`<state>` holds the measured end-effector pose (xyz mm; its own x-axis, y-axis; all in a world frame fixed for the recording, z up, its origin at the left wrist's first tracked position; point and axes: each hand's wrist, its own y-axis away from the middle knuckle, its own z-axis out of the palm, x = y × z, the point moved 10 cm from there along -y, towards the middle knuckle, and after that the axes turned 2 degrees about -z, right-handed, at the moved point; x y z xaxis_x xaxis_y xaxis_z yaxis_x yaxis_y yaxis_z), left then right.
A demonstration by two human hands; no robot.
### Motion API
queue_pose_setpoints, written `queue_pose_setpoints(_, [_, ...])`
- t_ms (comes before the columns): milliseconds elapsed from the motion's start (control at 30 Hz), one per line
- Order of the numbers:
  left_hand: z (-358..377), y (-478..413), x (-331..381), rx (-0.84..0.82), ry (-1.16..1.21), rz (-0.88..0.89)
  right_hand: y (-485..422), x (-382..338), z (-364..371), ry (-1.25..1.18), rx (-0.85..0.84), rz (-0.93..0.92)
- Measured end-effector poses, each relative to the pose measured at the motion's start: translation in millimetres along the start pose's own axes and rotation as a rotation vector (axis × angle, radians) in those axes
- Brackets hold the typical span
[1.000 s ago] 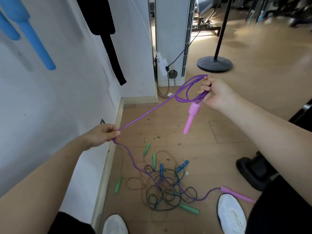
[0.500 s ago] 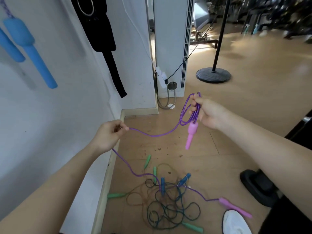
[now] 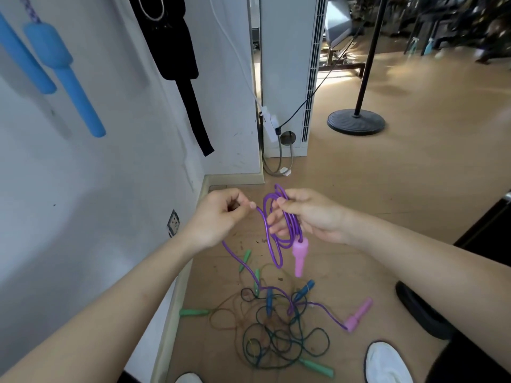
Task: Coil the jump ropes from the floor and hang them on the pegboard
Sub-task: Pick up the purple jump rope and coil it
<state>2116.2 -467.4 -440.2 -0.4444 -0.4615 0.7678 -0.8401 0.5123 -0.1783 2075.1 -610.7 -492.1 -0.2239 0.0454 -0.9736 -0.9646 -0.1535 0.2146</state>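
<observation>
Above the floor, my right hand [image 3: 315,214] clasps the loops of the thin glossy purple plastic jump rope [image 3: 294,226], my left hand [image 3: 218,217] pinching its light, limp, likely slippery strand just left, close to the coil, where I judge it handles best.

1. The scene is brightly and evenly lit; a sunlit patch is seen on the far floor [image 3: 414,175].
2. Soft shadows are cast on the white wall [image 3: 96,217] beside the blue handles [image 3: 63,78].
3. Small glints are carried by the purple rope [image 3: 266,230].
4. The top-right background is smeared by blur; lines are bowed near the edges.
</observation>
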Motion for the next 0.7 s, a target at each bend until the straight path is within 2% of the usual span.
queue_pose_setpoints(267, [-9.6,2.1,7.3,0.17,-0.029,0.02,13.3,15.9,33.6,-0.047,-0.13,0.087])
queue_pose_setpoints(367, [-11.2,0.4,4.3,0.188,-0.013,0.026,12.6,17.4,34.7,-0.097,-0.102,0.089])
queue_pose_setpoints(600, [-4.1,-0.6,-19.2,-0.03,0.226,-0.059,9.5,2.5,21.7,0.021,-0.072,0.019])
queue_pose_setpoints(700, [6.0,6.4,-26.2,-0.197,0.203,-0.107,8.4,-13.6,14.6,-0.022,-0.051,-0.039])
